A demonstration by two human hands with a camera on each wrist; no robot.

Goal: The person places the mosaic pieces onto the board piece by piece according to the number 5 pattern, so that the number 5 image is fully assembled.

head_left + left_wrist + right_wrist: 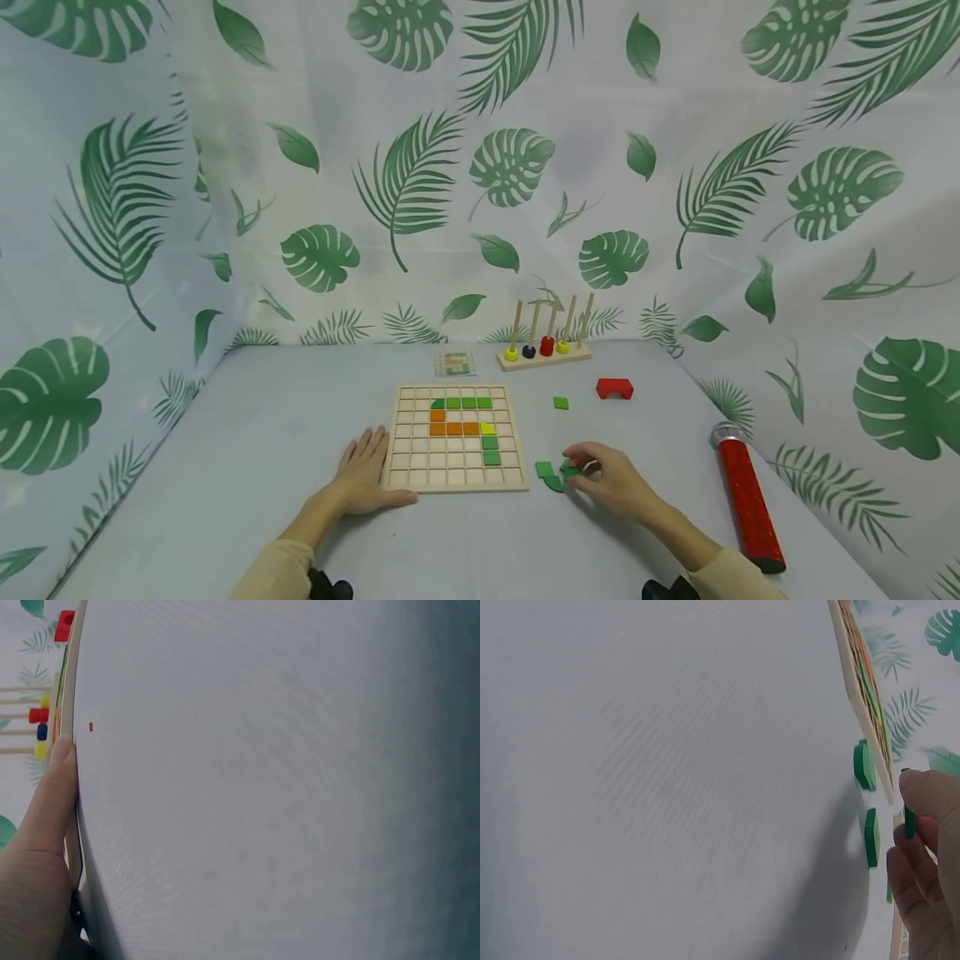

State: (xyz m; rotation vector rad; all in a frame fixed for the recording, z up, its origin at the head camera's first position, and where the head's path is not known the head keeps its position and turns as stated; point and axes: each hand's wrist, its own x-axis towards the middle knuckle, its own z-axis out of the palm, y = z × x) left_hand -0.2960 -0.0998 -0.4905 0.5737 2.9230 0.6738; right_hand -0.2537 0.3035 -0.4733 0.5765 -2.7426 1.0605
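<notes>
A wooden grid board (pixel 450 481) lies flat on the table, with green, orange and yellow tiles in some of its squares. My left hand (pixel 363 473) rests against the board's left side with straight fingers, its thumb (pixel 54 795) along the near edge. To the right of the board, my right hand (pixel 613 483) pinches a small green tile (pixel 909 819) between thumb and fingers, above the table. Below and beside it lie a square green tile (pixel 543 470) and a curved green piece (pixel 554 483). Farther back sits another green tile (pixel 561 403).
Behind the board lies a small pattern card (pixel 454 362). A peg stand (pixel 551 360) with coloured beads is at the back, and a red arch block (pixel 615 388) to its right. A red tube (pixel 750 504) with a silver end lies at the far right. Leaf-print cloth hangs around the table.
</notes>
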